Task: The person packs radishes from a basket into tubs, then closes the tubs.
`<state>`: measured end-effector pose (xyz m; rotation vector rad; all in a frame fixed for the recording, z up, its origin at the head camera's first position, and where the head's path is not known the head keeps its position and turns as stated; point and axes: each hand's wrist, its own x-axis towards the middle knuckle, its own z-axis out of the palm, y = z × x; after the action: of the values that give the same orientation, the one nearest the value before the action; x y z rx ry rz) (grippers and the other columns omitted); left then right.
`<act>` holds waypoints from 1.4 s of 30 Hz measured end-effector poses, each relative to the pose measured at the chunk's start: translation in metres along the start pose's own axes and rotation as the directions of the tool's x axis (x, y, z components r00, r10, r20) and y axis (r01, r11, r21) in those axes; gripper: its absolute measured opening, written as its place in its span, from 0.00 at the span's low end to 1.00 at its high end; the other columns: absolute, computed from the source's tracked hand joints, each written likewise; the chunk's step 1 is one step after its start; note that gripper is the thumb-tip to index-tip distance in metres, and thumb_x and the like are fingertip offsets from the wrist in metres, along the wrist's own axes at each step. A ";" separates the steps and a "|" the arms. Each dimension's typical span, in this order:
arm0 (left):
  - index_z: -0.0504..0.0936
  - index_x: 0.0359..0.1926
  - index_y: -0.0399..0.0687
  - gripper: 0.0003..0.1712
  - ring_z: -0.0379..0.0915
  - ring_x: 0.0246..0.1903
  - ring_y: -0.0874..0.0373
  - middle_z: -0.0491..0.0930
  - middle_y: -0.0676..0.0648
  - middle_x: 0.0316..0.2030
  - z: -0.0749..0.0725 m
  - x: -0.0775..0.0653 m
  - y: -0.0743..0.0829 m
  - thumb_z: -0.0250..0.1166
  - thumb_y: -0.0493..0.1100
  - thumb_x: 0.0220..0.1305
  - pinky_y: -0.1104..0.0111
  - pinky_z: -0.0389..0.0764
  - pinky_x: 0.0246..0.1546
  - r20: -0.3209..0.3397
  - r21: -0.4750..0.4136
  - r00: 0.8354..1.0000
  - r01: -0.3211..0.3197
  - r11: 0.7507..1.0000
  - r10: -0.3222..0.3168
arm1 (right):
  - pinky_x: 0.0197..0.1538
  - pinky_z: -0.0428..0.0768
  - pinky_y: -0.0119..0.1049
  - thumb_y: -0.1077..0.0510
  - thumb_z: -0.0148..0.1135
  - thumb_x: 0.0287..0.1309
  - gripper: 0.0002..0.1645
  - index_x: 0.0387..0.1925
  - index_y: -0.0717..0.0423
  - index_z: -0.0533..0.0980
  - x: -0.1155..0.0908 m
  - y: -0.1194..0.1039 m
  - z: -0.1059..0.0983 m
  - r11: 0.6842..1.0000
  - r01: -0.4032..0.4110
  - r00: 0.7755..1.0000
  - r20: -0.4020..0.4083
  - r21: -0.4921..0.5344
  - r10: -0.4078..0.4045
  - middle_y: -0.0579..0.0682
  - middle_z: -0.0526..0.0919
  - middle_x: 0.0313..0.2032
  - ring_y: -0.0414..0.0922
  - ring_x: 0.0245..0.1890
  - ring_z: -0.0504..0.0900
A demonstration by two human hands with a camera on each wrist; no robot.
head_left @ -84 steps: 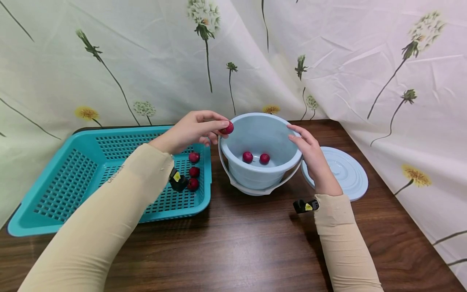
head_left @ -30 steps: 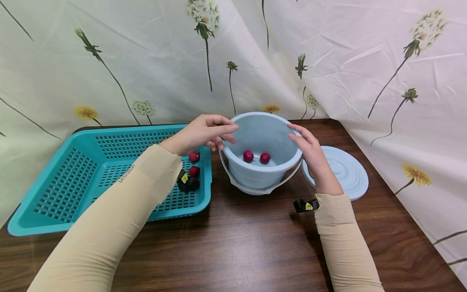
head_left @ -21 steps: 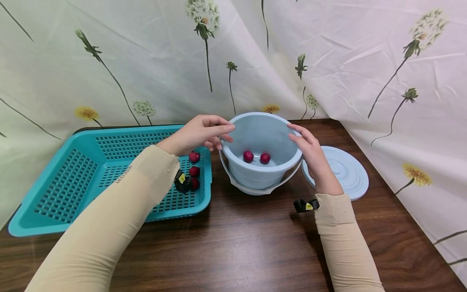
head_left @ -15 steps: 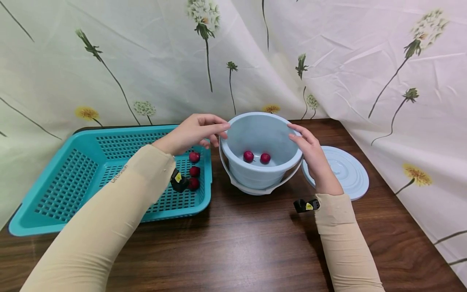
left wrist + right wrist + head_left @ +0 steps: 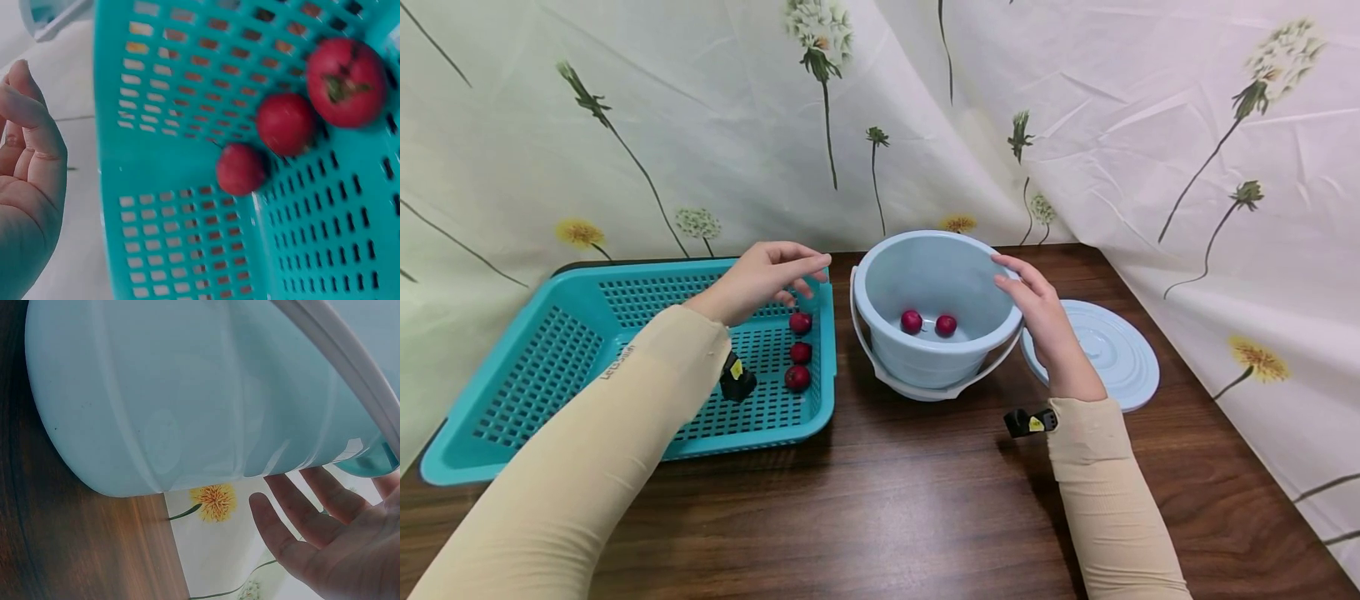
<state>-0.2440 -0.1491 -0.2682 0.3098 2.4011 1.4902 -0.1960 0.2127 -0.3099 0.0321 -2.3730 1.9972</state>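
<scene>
My left hand (image 5: 763, 279) is over the right end of the teal basket (image 5: 826, 400), fingers loosely bent, holding nothing. Below it, three red radishes line the basket's right side: the far radish (image 5: 801, 323), the middle radish (image 5: 801, 353) and the near radish (image 5: 797, 378). With my right hand (image 5: 1048, 325) I hold the right rim of a light blue bucket (image 5: 925, 362), thumb and index over the edge; other fingers (image 5: 300, 512) lie along its outer wall. Inside show a left radish (image 5: 912, 322) and a right radish (image 5: 946, 326). The near wall hides part of the bucket's floor.
A round light blue lid (image 5: 1108, 350) lies on the wooden table (image 5: 880, 500) right of the bucket, partly behind my right hand. The bucket's handle (image 5: 880, 379) hangs down in front. A flowered cloth (image 5: 737, 125) stands behind and to the right.
My left hand pinched a radish at the bucket's left rim earlier; that radish has left my fingers. The hand has drawn left over the basket. The right hand stays on the rim.
</scene>
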 end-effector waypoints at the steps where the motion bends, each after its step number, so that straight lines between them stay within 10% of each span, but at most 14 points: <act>1: 0.78 0.59 0.48 0.32 0.77 0.39 0.55 0.81 0.43 0.54 -0.001 0.000 -0.002 0.60 0.66 0.66 0.66 0.81 0.36 -0.005 0.005 1.000 0.005 1.000 -0.005 | 0.70 0.60 0.50 0.48 0.51 0.71 0.29 0.70 0.51 0.67 0.000 0.000 0.000 1.000 0.001 1.000 0.000 -0.001 -0.001 0.50 0.61 0.73 0.48 0.70 0.60; 29: 0.72 0.66 0.46 0.35 0.76 0.53 0.44 0.74 0.39 0.63 -0.010 0.009 -0.063 0.60 0.62 0.68 0.61 0.81 0.40 0.012 0.087 0.993 0.115 0.990 -0.117 | 0.69 0.62 0.48 0.49 0.51 0.72 0.29 0.70 0.50 0.67 0.002 0.000 -0.001 1.000 -0.005 1.000 -0.005 0.003 0.005 0.50 0.61 0.73 0.48 0.69 0.62; 42: 0.66 0.71 0.51 0.36 0.78 0.43 0.50 0.76 0.41 0.53 -0.004 0.013 -0.084 0.61 0.61 0.68 0.66 0.80 0.35 0.003 0.129 0.983 0.183 0.975 -0.185 | 0.68 0.63 0.46 0.48 0.51 0.71 0.29 0.70 0.50 0.67 0.001 0.000 0.000 1.000 -0.023 1.000 -0.002 0.002 0.023 0.50 0.61 0.73 0.47 0.68 0.63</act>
<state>-0.2597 -0.1853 -0.3440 0.1211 2.4443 1.2526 -0.1972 0.2128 -0.3096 0.0029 -2.3814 2.0080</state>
